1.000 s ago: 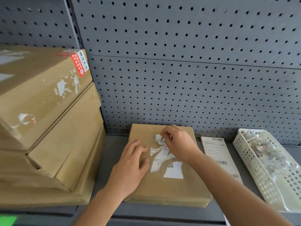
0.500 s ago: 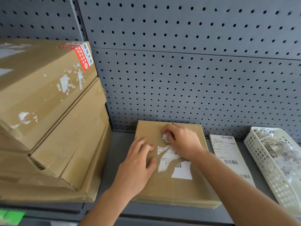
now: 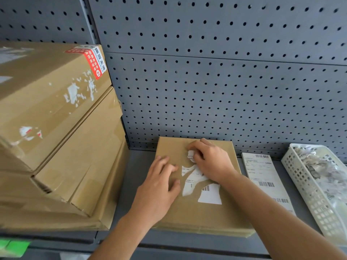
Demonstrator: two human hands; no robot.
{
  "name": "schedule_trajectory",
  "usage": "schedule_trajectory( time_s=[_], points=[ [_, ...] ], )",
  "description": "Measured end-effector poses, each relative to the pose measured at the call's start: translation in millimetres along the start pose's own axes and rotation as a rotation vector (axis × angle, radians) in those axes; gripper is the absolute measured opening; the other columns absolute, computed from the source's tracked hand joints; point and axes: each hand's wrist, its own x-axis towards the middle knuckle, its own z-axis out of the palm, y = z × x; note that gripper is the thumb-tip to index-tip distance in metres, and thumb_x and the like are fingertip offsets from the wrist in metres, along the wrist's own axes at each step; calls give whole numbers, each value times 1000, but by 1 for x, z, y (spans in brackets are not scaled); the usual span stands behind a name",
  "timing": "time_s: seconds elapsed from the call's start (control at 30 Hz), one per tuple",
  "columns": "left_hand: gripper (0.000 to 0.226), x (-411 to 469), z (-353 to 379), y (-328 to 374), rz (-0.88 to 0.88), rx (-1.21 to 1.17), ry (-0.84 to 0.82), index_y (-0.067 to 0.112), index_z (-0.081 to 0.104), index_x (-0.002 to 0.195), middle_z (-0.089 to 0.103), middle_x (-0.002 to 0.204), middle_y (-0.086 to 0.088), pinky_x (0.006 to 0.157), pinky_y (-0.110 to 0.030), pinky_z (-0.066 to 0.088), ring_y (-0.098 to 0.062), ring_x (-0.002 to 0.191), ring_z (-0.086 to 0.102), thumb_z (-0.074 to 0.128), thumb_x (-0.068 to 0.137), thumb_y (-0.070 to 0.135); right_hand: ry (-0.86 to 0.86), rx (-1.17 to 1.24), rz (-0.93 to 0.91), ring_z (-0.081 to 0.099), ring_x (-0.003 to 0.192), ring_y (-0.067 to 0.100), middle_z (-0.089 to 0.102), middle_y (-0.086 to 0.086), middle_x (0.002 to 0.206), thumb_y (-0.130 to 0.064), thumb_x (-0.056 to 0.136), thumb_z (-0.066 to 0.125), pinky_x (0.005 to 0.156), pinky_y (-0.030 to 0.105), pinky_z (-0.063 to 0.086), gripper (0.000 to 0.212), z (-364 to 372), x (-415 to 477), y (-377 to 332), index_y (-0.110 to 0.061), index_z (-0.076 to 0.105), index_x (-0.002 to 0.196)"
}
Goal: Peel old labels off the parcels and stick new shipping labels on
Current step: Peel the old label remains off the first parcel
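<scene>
A flat brown parcel lies on the grey shelf. Its old white label is torn into ragged patches with bits of barcode. My left hand presses flat on the parcel's left half, fingers spread. My right hand sits over the label's upper part and pinches a small lifted scrap of it between thumb and fingers. A new shipping label sheet lies flat on the shelf just right of the parcel.
A stack of large brown boxes fills the left side, with label residue on them. A white perforated basket holding several peeled label scraps stands at the right. A grey pegboard wall backs the shelf.
My right hand has kept working at the top of the old label and its scrap stands a little more lifted. The left hand stays pressed on the parcel. The view has shifted slightly.
</scene>
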Motion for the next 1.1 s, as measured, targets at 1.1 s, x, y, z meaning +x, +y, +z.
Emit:
schedule_trajectory(
  time_s=[1.1],
  points=[
    [34,0,-1,1,-15,-5,-7,35,46,136,12,158,27,86,-29,43,14,145,-11,45,103,42,22,-7,26,55,82,9,61,-15,95,-18,92,48,66,32,47,20,1,0,0,-30,63,94]
  ],
)
